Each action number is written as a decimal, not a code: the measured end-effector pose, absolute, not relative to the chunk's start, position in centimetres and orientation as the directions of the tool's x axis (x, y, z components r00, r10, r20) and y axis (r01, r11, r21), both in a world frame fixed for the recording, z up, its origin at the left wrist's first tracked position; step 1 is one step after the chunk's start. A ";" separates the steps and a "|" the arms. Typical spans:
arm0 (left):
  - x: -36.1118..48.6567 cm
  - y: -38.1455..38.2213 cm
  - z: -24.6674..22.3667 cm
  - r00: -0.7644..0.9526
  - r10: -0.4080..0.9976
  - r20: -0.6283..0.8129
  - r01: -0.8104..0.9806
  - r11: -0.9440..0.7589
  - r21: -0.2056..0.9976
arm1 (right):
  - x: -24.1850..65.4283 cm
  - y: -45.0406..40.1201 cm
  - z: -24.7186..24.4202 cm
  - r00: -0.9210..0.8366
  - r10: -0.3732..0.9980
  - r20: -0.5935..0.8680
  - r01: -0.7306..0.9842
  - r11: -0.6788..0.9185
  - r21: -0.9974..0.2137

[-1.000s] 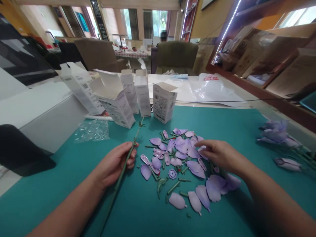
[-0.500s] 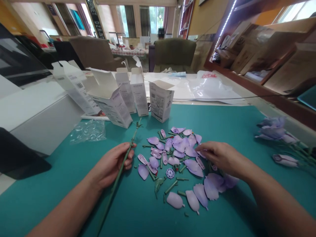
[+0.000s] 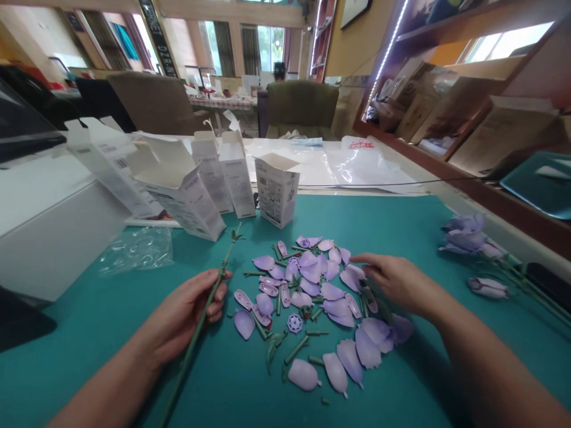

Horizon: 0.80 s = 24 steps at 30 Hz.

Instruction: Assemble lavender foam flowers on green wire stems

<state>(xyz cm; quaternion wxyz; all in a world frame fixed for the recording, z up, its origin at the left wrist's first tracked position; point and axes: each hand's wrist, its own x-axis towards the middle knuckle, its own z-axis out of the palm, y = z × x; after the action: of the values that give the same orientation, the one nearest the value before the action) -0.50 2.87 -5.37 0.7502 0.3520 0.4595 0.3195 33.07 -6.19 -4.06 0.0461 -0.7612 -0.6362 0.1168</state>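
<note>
Cartons, five in number, white and printed, stand with flaps raised along the far left part of the teal mat (image 3: 379,220) and just past its edge; the squat carton (image 3: 277,196) sits at the right end of the row and the wide-mouthed carton (image 3: 181,205) leans near the left. Their interiors are largely hidden from my camera, and I cannot tell what they hold. Clear plastic packaging (image 3: 140,249) lies crumpled in front, beside a large white box (image 3: 62,244). I record the left hand (image 3: 196,304) grasping the green stem (image 3: 181,371), which tilts with its leafy tip toward the cartons. The right hand (image 3: 397,284) is loosely open beside the lilac petals (image 3: 312,267) spread at mid-mat; contact with the nearest petal I cannot confirm. A spoked ring (image 3: 295,323) lies among them; an assembled lilac flower (image 3: 466,235) and a closed bud (image 3: 488,288) lie at far right. Against the frame one second earlier, my view has swung right, the left hand's hold is unchanged, and a petal formerly partly under the right fingers now lies uncovered.
</note>
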 end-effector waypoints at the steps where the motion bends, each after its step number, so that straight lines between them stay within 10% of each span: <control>1: -0.5 2.9 -5.5 0.374 0.804 -0.463 -0.157 0.547 0.823 | 33.7 -6.2 -4.1 0.182 0.976 -0.122 0.957 -0.204 -0.207; 13: -0.1 2.6 -4.8 0.382 0.795 -0.471 -0.136 0.552 0.822 | 31.1 -5.9 -3.8 0.001 0.985 -0.175 0.951 -0.055 -0.303; 24: 0.2 2.6 -5.2 0.318 0.812 -0.489 -0.123 0.547 0.828 | 36.5 -6.3 -2.6 0.205 0.922 -0.329 0.936 -0.283 -0.210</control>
<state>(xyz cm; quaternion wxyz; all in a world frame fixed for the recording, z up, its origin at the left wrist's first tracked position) 0.20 2.63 -5.19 0.7311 0.3526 0.4888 0.3197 36.47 -6.30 -2.63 -0.0175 -0.7761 -0.5983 0.1986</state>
